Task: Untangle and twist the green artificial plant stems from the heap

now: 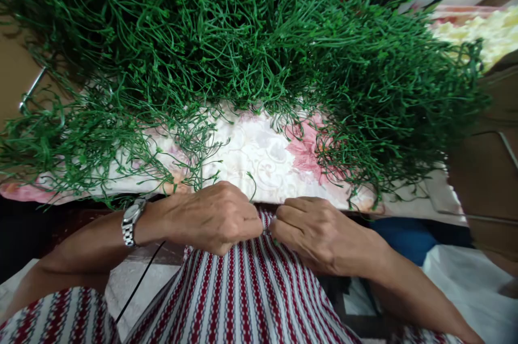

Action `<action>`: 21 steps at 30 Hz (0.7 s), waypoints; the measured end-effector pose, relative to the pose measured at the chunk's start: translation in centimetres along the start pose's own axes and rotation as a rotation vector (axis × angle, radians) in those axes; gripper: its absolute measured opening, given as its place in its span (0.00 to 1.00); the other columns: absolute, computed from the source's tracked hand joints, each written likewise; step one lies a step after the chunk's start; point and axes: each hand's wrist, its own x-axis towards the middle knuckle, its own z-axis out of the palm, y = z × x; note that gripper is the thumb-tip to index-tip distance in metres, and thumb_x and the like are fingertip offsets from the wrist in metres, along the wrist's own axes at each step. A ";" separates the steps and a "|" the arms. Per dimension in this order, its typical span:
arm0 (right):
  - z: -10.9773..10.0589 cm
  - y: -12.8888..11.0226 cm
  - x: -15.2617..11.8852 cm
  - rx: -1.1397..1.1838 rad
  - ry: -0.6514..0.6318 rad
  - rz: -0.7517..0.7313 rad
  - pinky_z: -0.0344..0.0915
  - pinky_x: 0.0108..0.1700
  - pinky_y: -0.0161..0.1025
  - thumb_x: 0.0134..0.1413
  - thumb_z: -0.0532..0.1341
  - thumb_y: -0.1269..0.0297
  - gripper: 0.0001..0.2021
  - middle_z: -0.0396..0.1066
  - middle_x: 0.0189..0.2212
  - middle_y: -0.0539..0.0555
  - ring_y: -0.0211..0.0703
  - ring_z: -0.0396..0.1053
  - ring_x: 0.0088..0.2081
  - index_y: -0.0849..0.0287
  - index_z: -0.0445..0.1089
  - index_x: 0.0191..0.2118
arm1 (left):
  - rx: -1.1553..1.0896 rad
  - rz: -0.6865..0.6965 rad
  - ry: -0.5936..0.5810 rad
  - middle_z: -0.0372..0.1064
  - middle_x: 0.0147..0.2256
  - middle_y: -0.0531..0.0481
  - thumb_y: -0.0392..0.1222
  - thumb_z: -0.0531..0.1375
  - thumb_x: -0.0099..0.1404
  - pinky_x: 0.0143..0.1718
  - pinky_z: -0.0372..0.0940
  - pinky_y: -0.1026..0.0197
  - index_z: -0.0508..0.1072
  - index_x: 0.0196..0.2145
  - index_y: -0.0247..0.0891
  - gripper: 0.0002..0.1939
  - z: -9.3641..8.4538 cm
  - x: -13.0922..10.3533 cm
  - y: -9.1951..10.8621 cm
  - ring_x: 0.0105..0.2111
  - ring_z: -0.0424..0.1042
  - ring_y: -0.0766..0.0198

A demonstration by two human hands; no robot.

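I have the left hand (220, 220) and right hand (321, 232) nearly meeting before a striped top (243, 295), knuckles up, fingers curled under; how tightly they close, or on what, I cannot tell. Close fingerwork seems in hand; the next move, I judge, calls for small, matched finger movements. Beyond, green stems (243, 42) heap across a floral cloth (259, 155).

Stems (226, 36) lie heaped over the far side, left and right of the cloth (259, 155); by its near edge, left hand (218, 217) beside right hand (318, 233)
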 end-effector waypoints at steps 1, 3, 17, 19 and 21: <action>-0.4 0.2 -0.6 -0.002 0.025 0.015 0.52 0.27 0.36 0.58 0.48 0.72 0.09 0.62 0.23 0.51 0.36 0.55 0.24 0.59 0.59 0.27 | -0.003 0.007 0.009 0.61 0.19 0.53 0.24 0.48 0.48 0.23 0.52 0.61 0.62 0.21 0.37 0.10 -0.2 -0.3 0.0 0.20 0.56 0.68; -1.2 1.3 -2.1 -0.028 0.143 0.079 0.52 0.26 0.37 0.57 0.48 0.74 0.09 0.61 0.21 0.51 0.37 0.56 0.23 0.58 0.60 0.29 | -0.023 -0.030 0.046 0.58 0.17 0.54 0.24 0.47 0.49 0.22 0.51 0.62 0.62 0.19 0.37 0.11 -0.5 -1.0 -0.5 0.18 0.54 0.68; 1.5 3.7 2.1 0.293 0.644 0.457 0.59 0.28 0.32 0.58 0.52 0.67 0.09 0.64 0.25 0.49 0.33 0.61 0.23 0.60 0.64 0.44 | -0.809 -0.533 0.575 0.67 0.30 0.51 0.32 0.51 0.62 0.33 0.64 0.67 0.64 0.45 0.37 0.13 1.5 1.6 -3.3 0.31 0.69 0.69; 2.1 3.7 2.9 0.306 0.624 0.405 0.60 0.29 0.32 0.57 0.55 0.63 0.12 0.66 0.28 0.50 0.32 0.62 0.25 0.61 0.63 0.46 | -0.837 -0.582 0.695 0.66 0.29 0.52 0.32 0.53 0.61 0.33 0.64 0.67 0.63 0.41 0.37 0.10 2.0 1.6 -3.0 0.31 0.70 0.69; 2.7 3.7 3.6 0.315 0.617 0.382 0.61 0.30 0.32 0.54 0.58 0.61 0.18 0.68 0.32 0.52 0.33 0.64 0.27 0.62 0.61 0.49 | -0.806 -0.632 0.786 0.64 0.29 0.53 0.32 0.54 0.60 0.30 0.64 0.69 0.61 0.39 0.37 0.09 2.4 1.6 -2.8 0.29 0.69 0.70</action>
